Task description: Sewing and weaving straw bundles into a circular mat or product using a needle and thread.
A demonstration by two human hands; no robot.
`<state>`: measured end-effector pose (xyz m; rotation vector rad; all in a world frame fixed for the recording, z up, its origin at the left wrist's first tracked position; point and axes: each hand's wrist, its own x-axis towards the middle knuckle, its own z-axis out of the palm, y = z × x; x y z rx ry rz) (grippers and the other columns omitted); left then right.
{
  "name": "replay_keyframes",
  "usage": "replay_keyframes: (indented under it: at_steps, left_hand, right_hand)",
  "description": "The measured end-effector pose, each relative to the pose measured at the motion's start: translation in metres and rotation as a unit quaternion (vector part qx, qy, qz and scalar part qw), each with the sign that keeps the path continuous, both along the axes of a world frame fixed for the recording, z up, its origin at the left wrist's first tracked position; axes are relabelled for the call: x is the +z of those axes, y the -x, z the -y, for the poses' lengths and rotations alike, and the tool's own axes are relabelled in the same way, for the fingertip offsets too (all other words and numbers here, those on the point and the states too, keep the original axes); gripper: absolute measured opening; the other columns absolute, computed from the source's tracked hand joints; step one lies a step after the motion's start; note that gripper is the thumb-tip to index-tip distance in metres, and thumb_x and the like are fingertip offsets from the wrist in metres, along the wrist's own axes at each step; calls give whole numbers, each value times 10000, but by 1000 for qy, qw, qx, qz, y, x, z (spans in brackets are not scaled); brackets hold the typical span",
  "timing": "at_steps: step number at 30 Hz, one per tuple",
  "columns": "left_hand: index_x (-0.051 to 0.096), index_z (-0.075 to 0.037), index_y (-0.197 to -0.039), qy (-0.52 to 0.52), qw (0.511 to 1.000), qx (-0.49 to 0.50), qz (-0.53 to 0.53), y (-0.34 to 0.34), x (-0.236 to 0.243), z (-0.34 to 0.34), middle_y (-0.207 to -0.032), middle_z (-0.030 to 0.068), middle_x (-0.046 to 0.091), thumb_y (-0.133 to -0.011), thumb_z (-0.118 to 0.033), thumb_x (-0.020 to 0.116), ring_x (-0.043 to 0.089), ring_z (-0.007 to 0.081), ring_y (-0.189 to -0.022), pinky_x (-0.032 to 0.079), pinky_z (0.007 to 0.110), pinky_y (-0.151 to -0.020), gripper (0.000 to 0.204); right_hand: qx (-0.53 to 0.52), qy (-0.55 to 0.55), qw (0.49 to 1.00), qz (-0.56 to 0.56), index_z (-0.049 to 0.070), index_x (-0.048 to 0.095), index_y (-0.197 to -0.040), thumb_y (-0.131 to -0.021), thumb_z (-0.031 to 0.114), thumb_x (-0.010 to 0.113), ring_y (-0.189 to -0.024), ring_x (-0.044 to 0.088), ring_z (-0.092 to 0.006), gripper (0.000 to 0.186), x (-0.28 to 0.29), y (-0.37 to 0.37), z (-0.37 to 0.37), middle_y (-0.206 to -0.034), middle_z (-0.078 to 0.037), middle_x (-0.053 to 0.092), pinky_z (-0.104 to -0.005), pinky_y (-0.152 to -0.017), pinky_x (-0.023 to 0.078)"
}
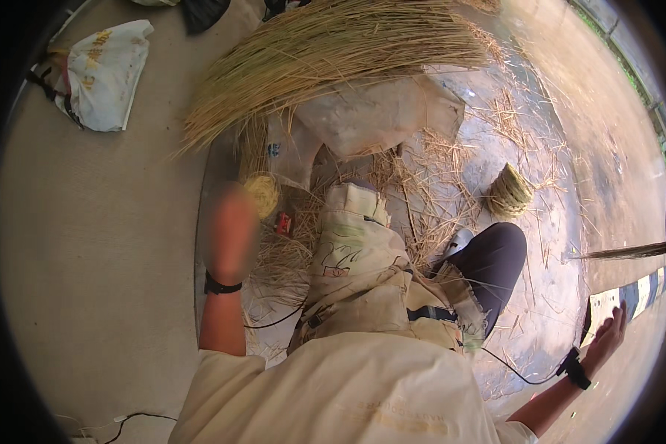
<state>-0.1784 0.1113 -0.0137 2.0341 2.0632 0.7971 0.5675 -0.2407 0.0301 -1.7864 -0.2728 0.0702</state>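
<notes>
My left hand (233, 231) is smeared by blur, so its fingers cannot be made out. It lies right beside a yellow coil of straw-like strands (263, 194); whether they touch I cannot tell. Close by on the ground is a small red packet (283, 223). Out to the far right, my right hand (608, 339) has its fingers stretched and apart, with nothing in it. Nearest to that hand is a striped, light-and-dark block (629, 302). A large bundle of dry straw stalks (340, 55) lies across the front, beyond my knees.
Under the bundle is a crumpled pale sheet (377, 115). Loose straw (422, 174) litters the ground around my legs. A round woven straw piece (510, 191) sits right of centre. A white bag (109, 74) lies far left. Thin black cables (522, 374) run near my arms.
</notes>
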Motion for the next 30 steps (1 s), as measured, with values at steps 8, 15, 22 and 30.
replay_keyframes:
  at_steps: [8,15,22,30]
  left_hand:
    - [591,1,-959,-11,995,98,-33,85,-17,-10,-870,278,666,-1034,-341,552,656,498,-844,505,540,-697,353]
    - [635,3,-1046,-20,998,62,1,82,-38,-5,-914,264,692,-1038,-332,543,664,498,-847,523,524,-711,347]
    - [666,-6,-1167,67,963,-161,206,-95,1,35,-885,266,695,-1003,-218,626,706,439,-848,549,458,-711,270]
    - [670,-13,-1151,104,928,-298,199,-167,23,84,-917,216,708,-1009,-174,629,714,399,-809,553,443,-707,219]
  right_hand:
    - [-72,85,992,51,110,583,-1501,-1035,283,579,-778,485,-77,497,-13,-109,112,-1331,-64,651,-225,-649,354]
    - [27,168,981,90,82,628,-1442,-1041,288,568,-645,374,-40,455,-42,-81,96,-991,27,568,-200,-549,285]
    - [659,67,749,-26,-20,660,-1232,-951,-16,633,-731,605,-71,282,-24,254,-120,-852,44,657,-226,-606,463]
    - [672,35,735,81,32,672,-1086,-980,116,641,-697,696,-403,139,-9,363,-184,-826,-195,711,-484,-638,558]
